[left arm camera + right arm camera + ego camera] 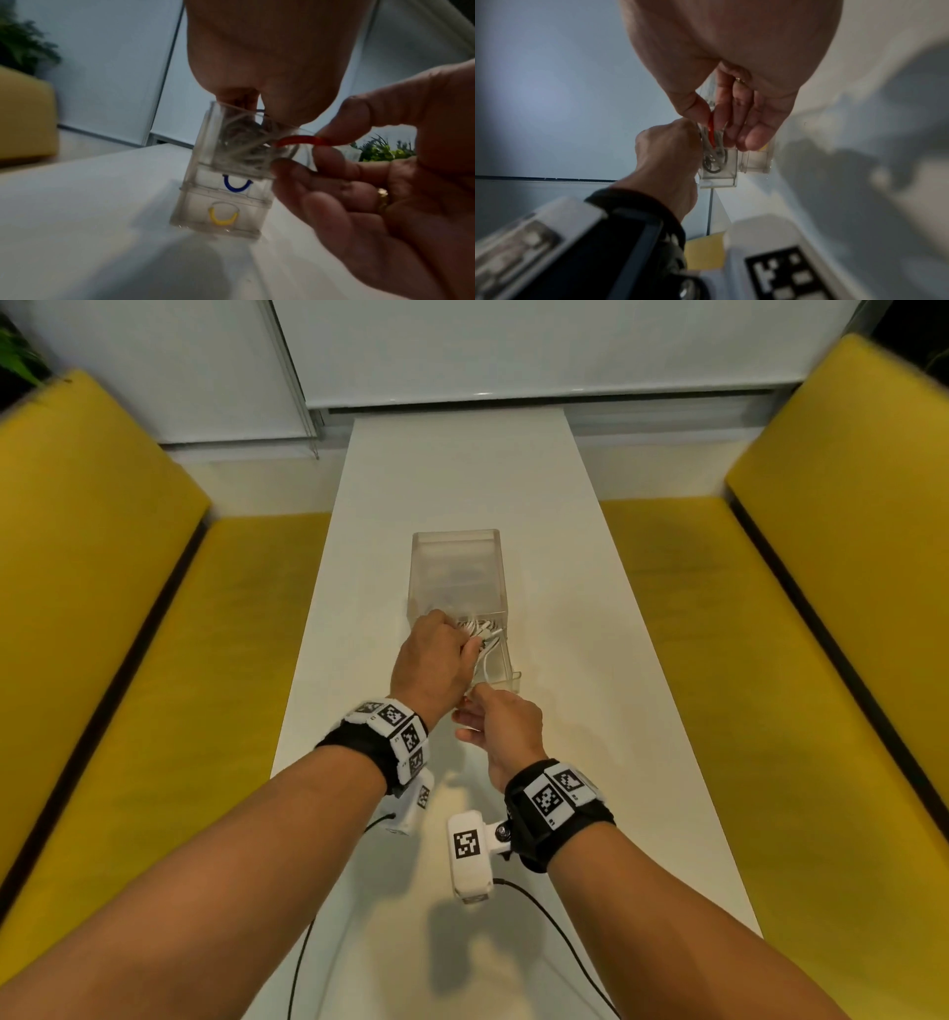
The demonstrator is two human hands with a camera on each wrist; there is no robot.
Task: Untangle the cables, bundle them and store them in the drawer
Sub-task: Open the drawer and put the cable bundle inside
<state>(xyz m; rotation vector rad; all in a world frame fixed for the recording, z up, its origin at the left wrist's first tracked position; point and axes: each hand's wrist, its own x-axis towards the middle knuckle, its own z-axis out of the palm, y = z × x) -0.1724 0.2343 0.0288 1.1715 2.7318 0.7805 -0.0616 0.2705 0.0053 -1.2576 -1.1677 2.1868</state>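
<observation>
- Head view: at frame centre, a bundle of white cables (480,634) is clutched by the left hand (434,662) over the pulled-out top drawer (506,667) of a clear plastic drawer unit (456,567) on a white table (462,469). The fingers are hidden behind the knuckles. Just below, the right hand (506,729) is seen pinching; what it holds is hidden.
- Left wrist view: at centre right, the drawer's red loop handle (299,140) is pinched by thumb and forefinger; the cables are blurred.
- Right wrist view: the cable coil is hard to make out.

Bare forearms. Black wrist straps (359,752) carry black-and-white square markers; white camera units (470,857) trail black leads. Gold ring (382,195).
</observation>
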